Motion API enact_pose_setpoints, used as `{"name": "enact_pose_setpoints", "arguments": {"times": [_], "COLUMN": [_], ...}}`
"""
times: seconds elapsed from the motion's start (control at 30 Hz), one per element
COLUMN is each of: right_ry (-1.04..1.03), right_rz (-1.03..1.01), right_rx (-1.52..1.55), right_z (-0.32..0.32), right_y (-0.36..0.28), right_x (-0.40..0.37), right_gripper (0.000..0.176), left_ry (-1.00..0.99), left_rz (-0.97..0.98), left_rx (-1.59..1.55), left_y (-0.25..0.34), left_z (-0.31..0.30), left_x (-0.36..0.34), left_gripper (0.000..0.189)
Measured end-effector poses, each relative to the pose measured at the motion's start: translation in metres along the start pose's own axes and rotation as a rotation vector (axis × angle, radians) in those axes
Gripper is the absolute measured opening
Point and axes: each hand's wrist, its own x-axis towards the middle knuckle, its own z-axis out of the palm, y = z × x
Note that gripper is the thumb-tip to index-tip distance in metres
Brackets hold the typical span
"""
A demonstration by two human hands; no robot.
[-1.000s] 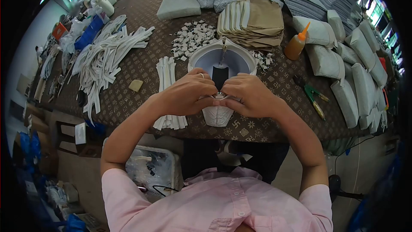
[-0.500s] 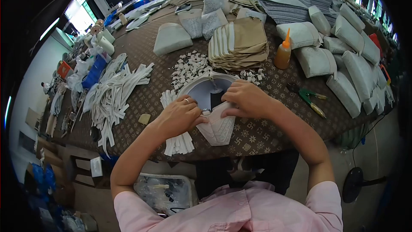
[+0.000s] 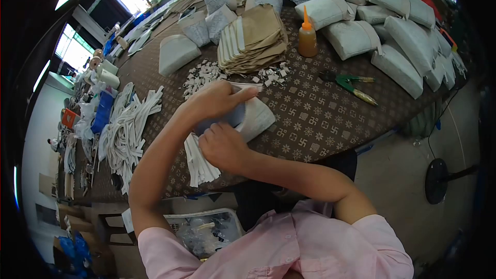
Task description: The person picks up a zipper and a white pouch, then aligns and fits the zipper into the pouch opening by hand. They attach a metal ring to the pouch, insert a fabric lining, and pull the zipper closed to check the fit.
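A white pouch (image 3: 258, 119) with an embossed pattern lies tilted on the table under my hands. Its mouth, edged with fine teeth like a zip, shows a blue-grey lining (image 3: 236, 115). My left hand (image 3: 219, 98) grips the pouch's far edge, thumb stretched to the right, the other fingertips hidden. Nearer to me, my right hand (image 3: 224, 147) is curled closed at the near edge of the mouth; its fingertips are hidden. White strips (image 3: 200, 163) fan out just left of my right hand. Small white-and-metal pieces (image 3: 204, 76) are heaped beyond my left hand.
Beyond the pouch stands a stack of brown and white pieces (image 3: 250, 41). An orange-tipped glue bottle (image 3: 307, 39) stands right of it, with green-handled pliers (image 3: 354, 85) nearer. Stuffed white pouches (image 3: 398, 67) pile up at the right. Long white strips (image 3: 126, 129) lie at the left.
The pouch has turned, its patterned side now facing right. My right hand has come left and nearer to me; my left hand has moved to the far edge. The view has shifted.
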Motion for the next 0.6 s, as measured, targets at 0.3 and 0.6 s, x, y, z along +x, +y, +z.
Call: {"name": "enact_pose_setpoints", "arguments": {"times": [0.3,0.6], "right_ry": [0.144,-0.007], "right_rz": [0.172,0.503], "right_rx": [0.395,0.096], "right_z": [-0.047,0.05], "right_y": [0.109,0.233], "right_x": [-0.082,-0.068], "right_gripper": [0.016,0.022], "left_ry": [0.126,0.429], "left_rz": [0.283,0.326], "left_rx": [0.172,-0.113], "left_y": [-0.018,-0.033], "left_z": [0.008,0.051], "left_x": [-0.023,-0.031], "left_gripper": [0.03,0.023]}}
